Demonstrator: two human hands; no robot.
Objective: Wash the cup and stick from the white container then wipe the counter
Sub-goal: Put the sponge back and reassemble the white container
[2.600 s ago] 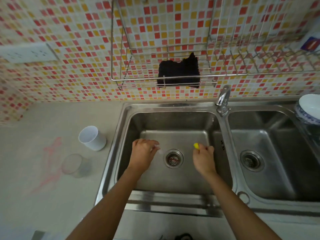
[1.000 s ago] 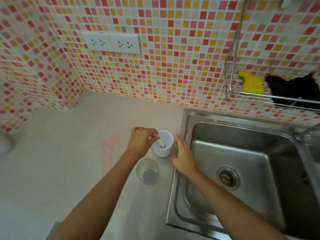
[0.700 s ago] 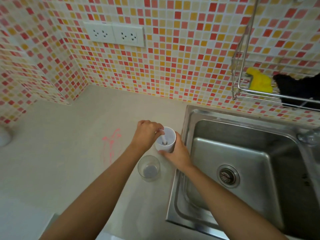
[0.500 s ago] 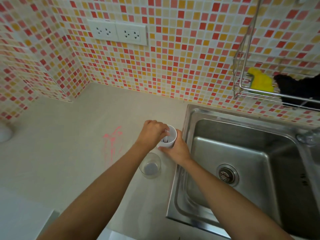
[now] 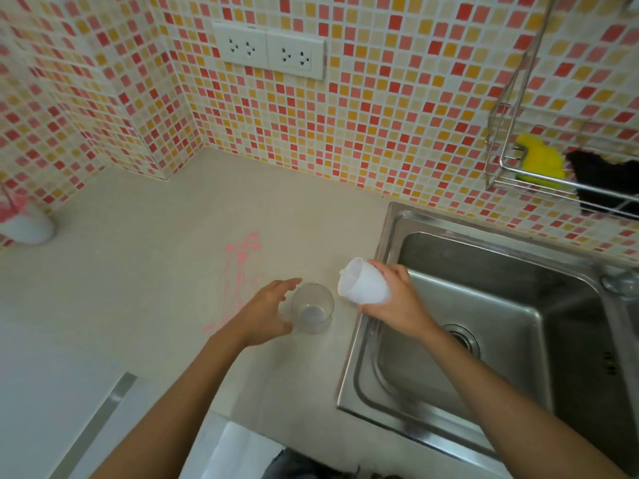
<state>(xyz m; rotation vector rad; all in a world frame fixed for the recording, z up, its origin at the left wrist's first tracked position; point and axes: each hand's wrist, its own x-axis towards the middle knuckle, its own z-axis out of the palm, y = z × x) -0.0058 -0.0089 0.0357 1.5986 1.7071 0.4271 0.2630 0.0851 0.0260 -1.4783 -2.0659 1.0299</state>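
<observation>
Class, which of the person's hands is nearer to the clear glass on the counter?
Left. The left hand curls beside the clear glass, fingers at its side; the right hand holds the tilted white container further right.

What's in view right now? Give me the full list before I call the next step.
white container: 1, white, tilted in the right hand at the sink's left rim
clear cup: 1, transparent, upright on the counter
pink stain: 1, pink, counter left of the cup
sink: 1, steel, right
wire rack: 1, metal, on the wall
sponge: 1, yellow, in the rack
cloth: 1, black, in the rack
sockets: 2, white, wall
left hand: open beside the cup
right hand: gripping the container
</observation>
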